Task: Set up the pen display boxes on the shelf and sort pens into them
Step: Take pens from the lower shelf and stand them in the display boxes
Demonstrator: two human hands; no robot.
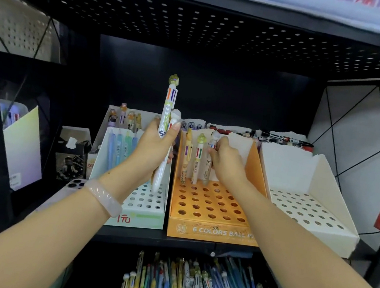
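Where three holed boxes line a black shelf [169,240], hands gripping pens: left [156,148], right [224,160].

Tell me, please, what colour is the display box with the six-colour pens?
Orange, with white lettering on its front; the head view shows it clearly.

Left hand [156,146] round two white pens [166,125], right hand [225,159] gripping pen [209,161] in orange box [209,223].
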